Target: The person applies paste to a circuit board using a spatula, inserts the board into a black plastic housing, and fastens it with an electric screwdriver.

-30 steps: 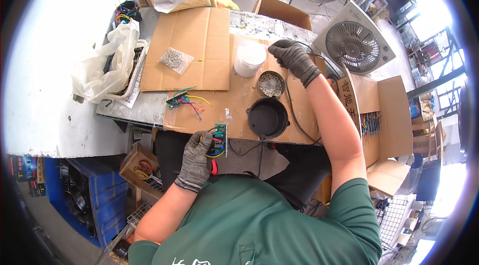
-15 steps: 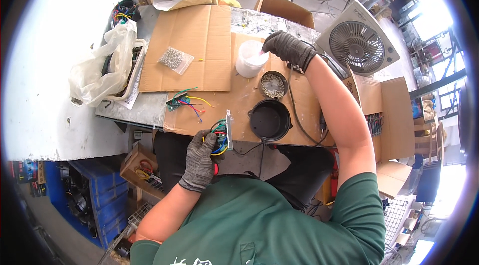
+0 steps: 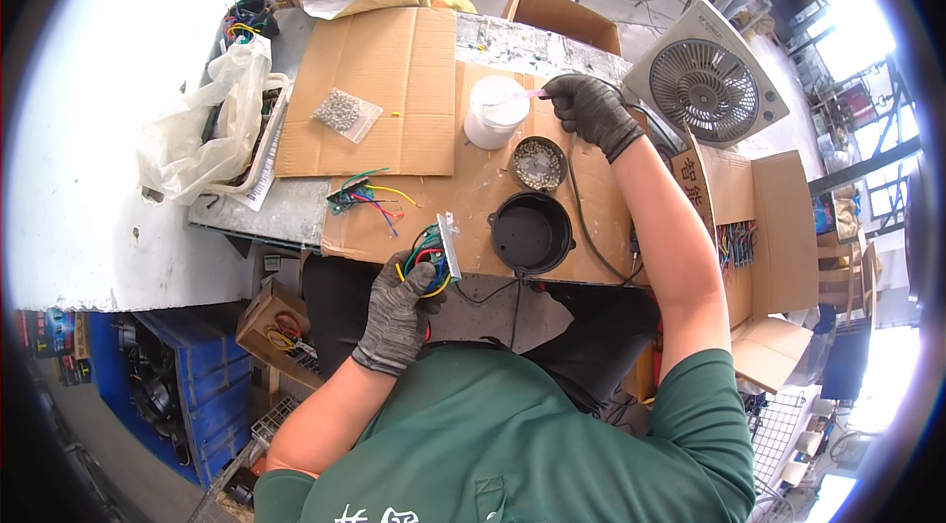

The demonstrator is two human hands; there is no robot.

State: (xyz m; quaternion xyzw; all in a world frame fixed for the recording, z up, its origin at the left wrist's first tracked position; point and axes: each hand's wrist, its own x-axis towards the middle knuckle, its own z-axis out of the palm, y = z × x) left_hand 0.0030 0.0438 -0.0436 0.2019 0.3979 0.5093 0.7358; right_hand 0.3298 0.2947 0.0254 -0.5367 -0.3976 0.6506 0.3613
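Observation:
My left hand (image 3: 392,321), in a grey knit glove, grips a green circuit board with coloured wires (image 3: 426,255). A flat silver metal plate (image 3: 448,245) stands along the board's right side. My right hand (image 3: 593,115), also gloved, pinches the pinkish handle of a thin stick (image 3: 534,93). The stick's other end reaches over the rim into a white plastic tub (image 3: 490,133) of white matter; its tip is hard to make out. Close by are a round dish of small metal parts (image 3: 540,165) and a black round housing (image 3: 532,234) with a cord.
Another wired circuit board (image 3: 352,196) lies on the cardboard at left. Beyond it is a bag of small screws (image 3: 342,113). A box fan (image 3: 705,80) stands at back right, above an open carton (image 3: 785,228). A dark cable (image 3: 583,218) runs right of the housing.
My right hand has drawn back to the right from the tub's rim, and more of the stick shows. The circuit board in my left hand has tilted slightly.

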